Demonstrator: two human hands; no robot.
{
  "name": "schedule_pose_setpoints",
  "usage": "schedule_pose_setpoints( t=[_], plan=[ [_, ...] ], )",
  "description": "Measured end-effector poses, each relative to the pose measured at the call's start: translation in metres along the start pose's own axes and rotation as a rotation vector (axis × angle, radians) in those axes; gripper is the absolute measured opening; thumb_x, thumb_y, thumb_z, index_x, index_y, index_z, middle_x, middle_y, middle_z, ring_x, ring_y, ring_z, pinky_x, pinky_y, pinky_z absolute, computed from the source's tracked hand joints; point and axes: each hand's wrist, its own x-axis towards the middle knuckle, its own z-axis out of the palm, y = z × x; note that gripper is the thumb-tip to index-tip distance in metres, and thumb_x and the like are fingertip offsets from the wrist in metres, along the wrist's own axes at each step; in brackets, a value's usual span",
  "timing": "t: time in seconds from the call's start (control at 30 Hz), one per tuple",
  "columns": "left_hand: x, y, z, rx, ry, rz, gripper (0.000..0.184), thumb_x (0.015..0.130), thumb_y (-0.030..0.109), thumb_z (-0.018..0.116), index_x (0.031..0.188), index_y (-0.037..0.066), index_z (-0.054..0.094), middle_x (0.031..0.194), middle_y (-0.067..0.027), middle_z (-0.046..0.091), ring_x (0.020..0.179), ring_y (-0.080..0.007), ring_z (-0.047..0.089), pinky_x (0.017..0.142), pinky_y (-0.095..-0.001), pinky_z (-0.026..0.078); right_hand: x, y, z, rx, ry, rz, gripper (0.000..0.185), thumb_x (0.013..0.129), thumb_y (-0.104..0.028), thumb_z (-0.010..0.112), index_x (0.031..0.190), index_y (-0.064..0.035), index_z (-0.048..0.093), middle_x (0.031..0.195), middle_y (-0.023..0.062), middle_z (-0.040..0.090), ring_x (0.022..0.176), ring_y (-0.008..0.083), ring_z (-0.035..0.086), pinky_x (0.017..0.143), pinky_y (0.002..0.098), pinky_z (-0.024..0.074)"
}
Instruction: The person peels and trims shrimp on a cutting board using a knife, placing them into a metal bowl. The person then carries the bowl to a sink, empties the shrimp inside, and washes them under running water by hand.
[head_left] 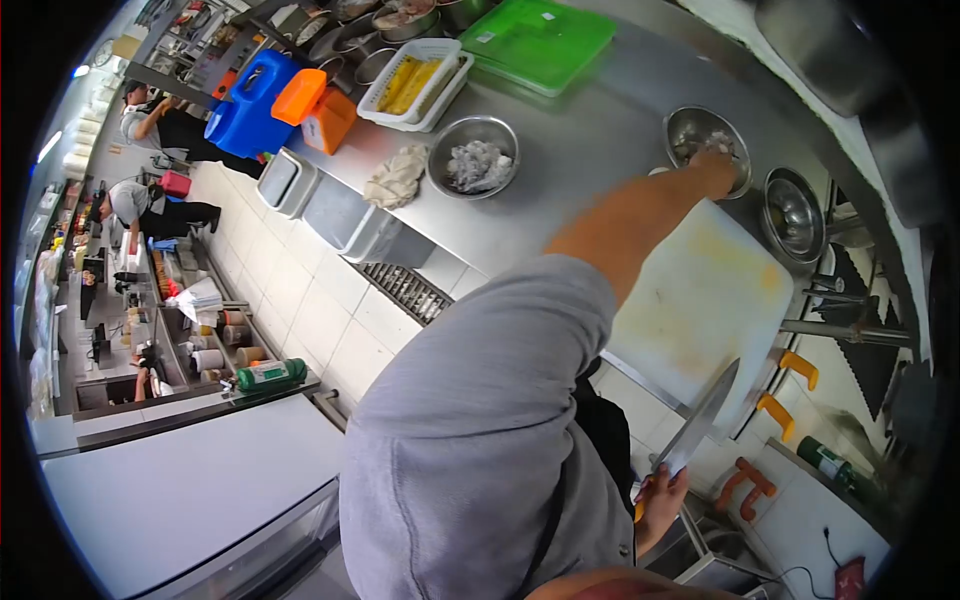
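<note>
My left hand (pixel 712 172) reaches into a metal bowl (pixel 741 186) at the upper right, over pale, greyish food pieces (pixel 690 148). Its fingertips are hidden, so what it holds cannot be seen. Low in the view, my right hand (pixel 662 505) is closed around the yellow handle of a large knife (pixel 700 418). The blade slants up and right, its tip over the near edge of a white cutting board (pixel 690 290). The board carries yellowish stains and lies between my two hands.
An empty metal bowl (pixel 795 215) stands right of the food bowl. Farther left are another bowl (pixel 440 165) with greyish food, a cloth (pixel 396 178), a white basket (pixel 425 122), a green lid (pixel 540 42) and an orange container (pixel 328 122). Two people stand far left.
</note>
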Motion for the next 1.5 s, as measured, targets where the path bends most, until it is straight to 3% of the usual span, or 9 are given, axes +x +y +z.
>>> schedule_pose_setpoints(
  t=[0.1, 0.2, 0.47, 0.77, 0.9, 0.97, 1.1, 1.17, 1.5],
  plan=[
    [0.014, 0.015, -0.005, -0.033, -0.092, -0.197, 0.04, 0.089, 0.027, 0.062, 0.125, 0.008, 0.066, 0.146, -0.0182, 0.048, 0.135, -0.0309, 0.046, 0.105, -0.052, 0.039, -0.005, -0.006, -0.012, -0.086, 0.02, 0.036, 0.015, 0.099, -0.015, 0.053, 0.105, -0.0007, 0.051, 0.059, 0.0061, 0.052, 0.038, 0.013, 0.047, 0.036, 0.0269, 0.0375],
    [0.005, 0.02, -0.012, 0.011, 0.114, -0.367, 0.042, 0.087, 0.025, 0.066, 0.126, 0.01, 0.066, 0.15, -0.0176, 0.042, 0.139, -0.0298, 0.04, 0.103, -0.0521, 0.041, 0.001, -0.007, -0.021, -0.075, 0.022, 0.006, 0.014, 0.099, -0.014, 0.052, 0.105, -0.0014, 0.051, 0.059, 0.0062, 0.052, 0.038, 0.0137, 0.047, 0.035, 0.0274, 0.0372],
    [-0.021, -0.008, -0.011, -0.285, -0.008, -0.396, 0.051, 0.085, 0.011, 0.067, 0.135, 0.016, 0.059, 0.124, -0.0102, 0.068, 0.114, -0.0324, 0.065, 0.093, -0.0441, 0.054, 0.03, -0.03, -0.03, -0.175, -0.096, -0.098, 0.011, 0.099, -0.013, 0.052, 0.104, -0.0037, 0.047, 0.058, 0.0065, 0.051, 0.039, 0.0138, 0.047, 0.035, 0.0276, 0.0369],
    [-0.025, -0.015, -0.025, -0.269, -0.218, -0.473, 0.049, 0.084, 0.017, 0.067, 0.132, 0.01, 0.062, 0.131, -0.0119, 0.064, 0.121, -0.0293, 0.062, 0.093, -0.0418, 0.054, 0.02, -0.044, -0.02, -0.2, -0.146, -0.125, 0.01, 0.098, -0.012, 0.052, 0.1, -0.0039, 0.046, 0.059, 0.007, 0.053, 0.042, 0.0155, 0.051, 0.037, 0.0292, 0.0389],
    [-0.031, -0.004, -0.042, -0.305, -0.136, -0.453, 0.048, 0.083, 0.019, 0.07, 0.129, 0.007, 0.064, 0.13, -0.0117, 0.065, 0.119, -0.0283, 0.063, 0.094, -0.0419, 0.053, 0.0, -0.047, -0.017, -0.193, -0.136, -0.098, 0.01, 0.099, -0.012, 0.051, 0.102, -0.0034, 0.047, 0.058, 0.0059, 0.053, 0.04, 0.0141, 0.049, 0.036, 0.0278, 0.0378],
    [-0.038, -0.011, -0.068, -0.391, -0.415, -0.271, 0.047, 0.08, 0.024, 0.074, 0.123, 0.006, 0.069, 0.128, -0.0134, 0.065, 0.118, -0.03, 0.063, 0.094, -0.0423, 0.053, -0.009, -0.049, -0.015, -0.175, -0.131, -0.108, 0.014, 0.097, -0.015, 0.055, 0.101, -0.0034, 0.048, 0.061, 0.0062, 0.054, 0.046, 0.0154, 0.053, 0.041, 0.0288, 0.0413],
    [0.008, -0.031, -0.029, -0.083, -0.455, -0.025, 0.045, 0.076, 0.029, 0.076, 0.114, 0.006, 0.073, 0.125, -0.0152, 0.067, 0.114, -0.0331, 0.064, 0.092, -0.044, 0.053, -0.016, -0.054, -0.009, -0.223, -0.121, -0.113, 0.02, 0.095, -0.019, 0.059, 0.103, -0.0016, 0.051, 0.066, 0.0067, 0.057, 0.054, 0.0166, 0.057, 0.048, 0.0289, 0.0448],
    [0.017, -0.036, -0.019, 0.012, -0.163, 0.215, 0.041, 0.074, 0.03, 0.075, 0.107, 0.006, 0.075, 0.116, -0.0165, 0.07, 0.107, -0.0348, 0.067, 0.086, -0.0449, 0.054, -0.013, -0.056, -0.002, -0.228, -0.136, -0.161, 0.015, 0.097, -0.016, 0.055, 0.1, -0.003, 0.048, 0.061, 0.0063, 0.054, 0.046, 0.0152, 0.053, 0.041, 0.0282, 0.0412],
    [-0.163, 0.059, -0.071, -0.086, -0.115, 0.216, 0.031, 0.069, 0.025, 0.076, 0.092, 0.005, 0.074, 0.096, -0.0207, 0.071, 0.091, -0.0376, 0.07, 0.079, -0.0474, 0.055, 0.032, -0.036, 0.01, -0.205, -0.208, -0.199, 0.021, 0.101, -0.02, 0.053, 0.113, -0.0036, 0.047, 0.06, 0.0066, 0.054, 0.042, 0.0152, 0.051, 0.036, 0.0287, 0.04]
  ],
)
